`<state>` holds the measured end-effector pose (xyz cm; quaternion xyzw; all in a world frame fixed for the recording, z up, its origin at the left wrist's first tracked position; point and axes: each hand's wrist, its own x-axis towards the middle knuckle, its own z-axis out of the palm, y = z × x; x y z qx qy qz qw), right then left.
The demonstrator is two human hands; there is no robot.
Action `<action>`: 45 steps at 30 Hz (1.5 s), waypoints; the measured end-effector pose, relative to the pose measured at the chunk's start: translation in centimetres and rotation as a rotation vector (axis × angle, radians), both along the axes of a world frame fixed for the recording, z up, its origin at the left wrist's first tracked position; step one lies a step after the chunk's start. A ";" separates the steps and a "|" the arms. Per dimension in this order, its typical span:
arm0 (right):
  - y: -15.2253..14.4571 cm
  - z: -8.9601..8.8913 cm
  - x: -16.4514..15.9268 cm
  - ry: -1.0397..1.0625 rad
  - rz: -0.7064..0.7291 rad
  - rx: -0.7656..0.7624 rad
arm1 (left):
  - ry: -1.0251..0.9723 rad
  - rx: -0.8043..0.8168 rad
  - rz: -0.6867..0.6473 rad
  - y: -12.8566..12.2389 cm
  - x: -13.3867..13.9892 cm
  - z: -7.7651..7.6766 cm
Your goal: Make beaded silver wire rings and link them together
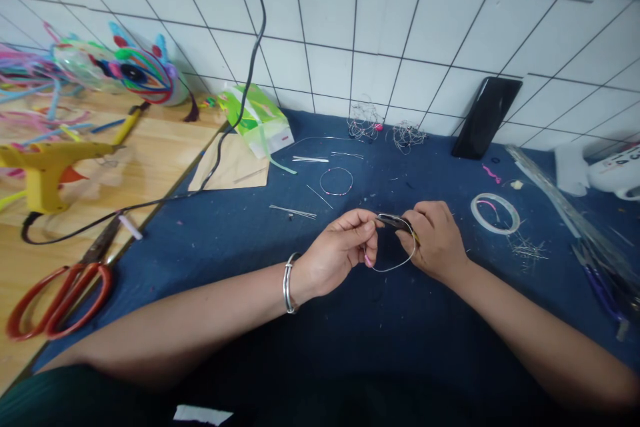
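Observation:
My left hand (345,248) pinches a thin wire loop (395,268) with a small pink piece on it, held above the dark blue cloth. In my right hand (437,240) are dark-jawed pliers (393,219), mostly hidden by the fingers. Their tips meet the wire close to my left fingertips. Just beyond my hands a wire ring with small beads (336,193) lies on the cloth. Short straight wires (293,212) lie to the left of it.
At left are a yellow glue gun (50,163), red-handled scissors (83,283) and a colourful figure (145,73). Tangled wire (364,123) and a black phone (485,118) are by the tiled wall. A roll ring (495,213) and purple-handled pliers (600,287) lie at right.

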<state>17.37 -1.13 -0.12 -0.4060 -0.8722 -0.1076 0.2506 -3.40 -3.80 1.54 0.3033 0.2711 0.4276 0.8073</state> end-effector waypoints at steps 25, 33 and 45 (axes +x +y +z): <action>0.0 0.0 0.3 0.113 0.209 -0.147 | -0.166 -0.089 -0.242 0.0 -0.3 0.5; 0.6 0.0 1.1 0.003 0.129 -0.080 | 0.202 0.169 -0.054 0.4 -0.8 0.7; 2.0 -0.5 1.4 -0.154 0.039 -0.203 | 0.415 0.331 0.162 1.2 -0.9 -0.4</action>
